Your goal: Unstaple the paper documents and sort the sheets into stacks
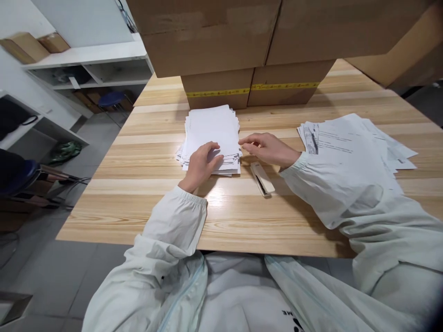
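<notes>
Paper stack lies mid-bench, edges uneven, top sheet mostly white. Left hand rests on its near end, grip spread. Right hand at its right edge, fingers curled; cannot tell whether that grip pinches paper. Cream stapler just beside, on the pale striped wood bench. Loose printed sheets right, text too small to read. Cartons behind, yellow tape with illegible dark marks. Grey tiled floor, blue stool, white shelving left.
</notes>
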Tool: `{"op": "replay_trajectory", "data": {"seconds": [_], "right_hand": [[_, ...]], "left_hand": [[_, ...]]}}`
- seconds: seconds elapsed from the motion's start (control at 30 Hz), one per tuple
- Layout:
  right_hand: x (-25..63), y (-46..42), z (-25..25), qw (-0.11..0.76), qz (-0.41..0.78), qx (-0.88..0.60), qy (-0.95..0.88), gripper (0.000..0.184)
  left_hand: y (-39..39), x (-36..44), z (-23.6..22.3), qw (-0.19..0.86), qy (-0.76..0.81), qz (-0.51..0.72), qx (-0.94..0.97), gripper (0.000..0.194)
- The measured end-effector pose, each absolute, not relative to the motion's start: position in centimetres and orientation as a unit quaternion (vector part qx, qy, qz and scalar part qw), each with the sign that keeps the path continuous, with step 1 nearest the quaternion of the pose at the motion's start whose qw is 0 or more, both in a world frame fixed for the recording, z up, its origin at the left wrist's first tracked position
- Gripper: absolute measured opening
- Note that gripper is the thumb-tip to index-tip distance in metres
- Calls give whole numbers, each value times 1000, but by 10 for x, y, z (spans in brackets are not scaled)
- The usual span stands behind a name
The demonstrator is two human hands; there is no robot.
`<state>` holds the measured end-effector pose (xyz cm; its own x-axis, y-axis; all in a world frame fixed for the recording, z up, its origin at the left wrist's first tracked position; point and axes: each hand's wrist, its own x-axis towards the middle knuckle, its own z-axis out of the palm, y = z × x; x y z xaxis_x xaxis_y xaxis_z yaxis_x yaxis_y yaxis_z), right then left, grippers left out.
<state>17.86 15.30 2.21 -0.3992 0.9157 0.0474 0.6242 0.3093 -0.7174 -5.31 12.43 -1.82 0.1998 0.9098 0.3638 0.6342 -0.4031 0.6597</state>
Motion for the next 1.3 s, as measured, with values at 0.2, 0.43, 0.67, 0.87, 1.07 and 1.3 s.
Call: {"op": "replay_trajectory", "data": {"seconds": [0.2,0.43,0.67,0.87,1.07,1.3], "right_hand": [[171,153,23,278,385,-500,-724,20],[164,156,31,298,439,-494,-689,14],[154,155,45,309,506,-406,-695,19],[159,164,25,349,475,-410,-696,23],[165,172,0,334,455,-436,-700,23],[165,172,-2,329,480,-416,-699,33]], "left_hand": [[126,-53,-19,205,511,387,740,20],[124,-51,-19,206,513,386,738,22],[125,-47,-20,204,537,406,711,13],[129,-40,-18,140,597,488,622,13],[131,-37,-21,141,600,533,580,12],[131,-42,-29,125,578,529,608,25]]}}
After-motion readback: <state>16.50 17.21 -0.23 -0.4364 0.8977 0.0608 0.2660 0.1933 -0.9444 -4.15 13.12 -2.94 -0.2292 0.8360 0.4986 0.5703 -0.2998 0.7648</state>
